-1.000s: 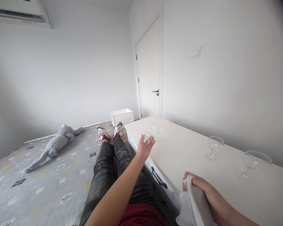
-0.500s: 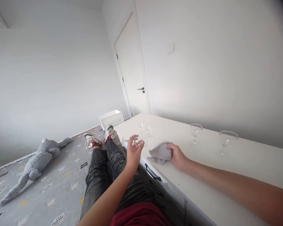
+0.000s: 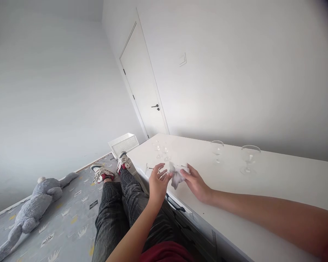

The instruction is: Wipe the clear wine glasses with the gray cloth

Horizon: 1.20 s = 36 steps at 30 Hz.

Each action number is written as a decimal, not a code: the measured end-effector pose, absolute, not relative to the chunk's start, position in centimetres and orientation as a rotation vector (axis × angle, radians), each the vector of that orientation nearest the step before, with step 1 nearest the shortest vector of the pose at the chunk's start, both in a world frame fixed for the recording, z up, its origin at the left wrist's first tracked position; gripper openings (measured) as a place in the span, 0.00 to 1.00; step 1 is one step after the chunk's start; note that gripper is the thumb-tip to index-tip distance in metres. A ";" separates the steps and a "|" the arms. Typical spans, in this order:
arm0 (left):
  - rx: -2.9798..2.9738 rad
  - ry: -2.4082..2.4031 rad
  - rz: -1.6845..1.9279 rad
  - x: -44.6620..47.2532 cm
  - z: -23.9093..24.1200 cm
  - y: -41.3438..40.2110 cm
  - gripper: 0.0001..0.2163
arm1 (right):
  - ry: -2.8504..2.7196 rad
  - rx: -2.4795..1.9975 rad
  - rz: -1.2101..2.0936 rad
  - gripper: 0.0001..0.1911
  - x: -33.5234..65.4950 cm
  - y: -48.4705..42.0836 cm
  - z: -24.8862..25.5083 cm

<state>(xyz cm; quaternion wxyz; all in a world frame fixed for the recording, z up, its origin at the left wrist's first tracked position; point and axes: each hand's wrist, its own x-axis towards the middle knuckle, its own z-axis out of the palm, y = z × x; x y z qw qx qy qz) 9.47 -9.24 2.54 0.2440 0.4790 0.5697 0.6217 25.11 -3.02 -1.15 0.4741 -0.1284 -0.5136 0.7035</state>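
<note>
My left hand is closed around a small stemmed glass, held sideways over the front edge of the white cabinet top. The glass's foot points left and its bowl is turned toward my right hand. A pale grey cloth is bunched in my right hand and pressed against the bowl end, covering part of it. Behind my hands stand two small stemmed glasses, a left one and a right one.
Toward the wall, a wide-bowled glass and a larger one stand upright. A white perforated basket is beyond my feet. On the patterned floor mat lies a grey plush toy. A dark drawer handle sticks out below the edge.
My right hand has brought the cloth leftward onto the glass in my left hand; before, they were apart. My view has shifted slightly to the right.
</note>
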 end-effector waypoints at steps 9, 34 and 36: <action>1.561 1.445 1.383 9.1 2.4 -11.0 0.24 | -1.528 -0.182 1.906 0.52 27.4 -4.0 -0.4; 1.069 1.595 1.309 9.7 2.7 -8.8 0.27 | -2.012 -0.120 1.445 0.43 26.8 -1.0 -1.5; 1.252 1.566 1.398 9.4 2.2 -9.0 0.27 | -1.906 -0.187 1.558 0.45 26.7 -1.0 -1.5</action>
